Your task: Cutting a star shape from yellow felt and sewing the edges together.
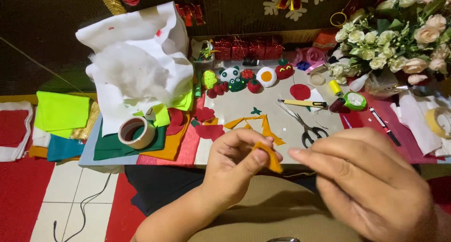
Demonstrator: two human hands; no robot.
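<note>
My left hand (235, 162) pinches a small orange felt piece (268, 156) between thumb and fingers, just in front of the low table's near edge. My right hand (371, 176) hovers close to its right, fingers stretched toward the felt piece, its fingertip near it; whether it touches is unclear. On the grey board (235, 108) behind lie orange felt scraps (256, 123), red felt shapes (209, 129) and scissors (303, 127).
A roll of tape (136, 131) sits on stacked coloured felt sheets (61, 113) at left, with white stuffing (129, 68) on white cloth. Finished felt toys (249, 77), a yellow cutter (303, 102), thread spools (334, 87) and a flower bouquet (399, 35) stand at the back right.
</note>
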